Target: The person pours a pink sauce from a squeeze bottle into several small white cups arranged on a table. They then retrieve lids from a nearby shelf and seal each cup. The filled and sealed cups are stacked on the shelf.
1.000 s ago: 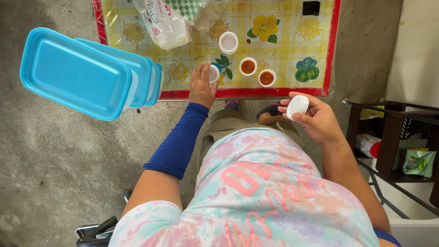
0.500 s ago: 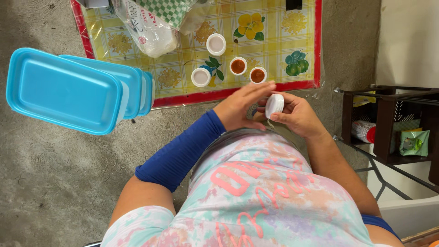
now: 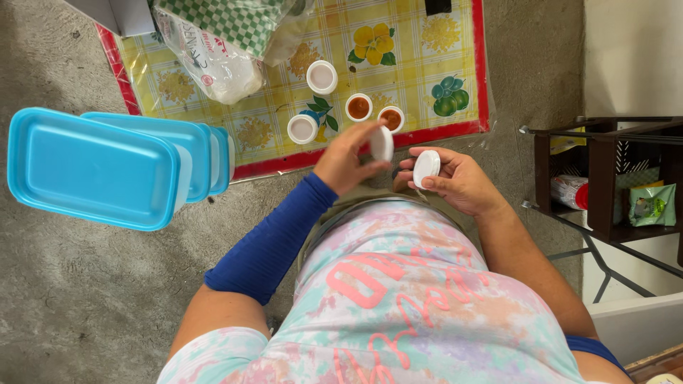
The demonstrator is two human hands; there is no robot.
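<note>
My left hand (image 3: 346, 158), in a blue sleeve, holds a small white lid (image 3: 382, 143) by its edge. Just to its right, my right hand (image 3: 459, 181) holds a small white round container (image 3: 426, 168). Both hands hover above my lap, near the red edge of a yellow flowered mat (image 3: 427, 64). On the mat stand two small cups of brown-orange sauce (image 3: 359, 107) (image 3: 390, 118) and two white-lidded cups (image 3: 321, 77) (image 3: 302, 129).
A stack of blue plastic lidded boxes (image 3: 107, 167) sits at the left on the grey floor. A clear plastic bag (image 3: 213, 60) and a green checked cloth (image 3: 242, 21) lie on the mat's far side. A dark shelf rack (image 3: 612, 178) with packets stands at the right.
My left hand came back from the cups on the mat to meet my right hand, and it now holds a white lid pulled apart from the container.
</note>
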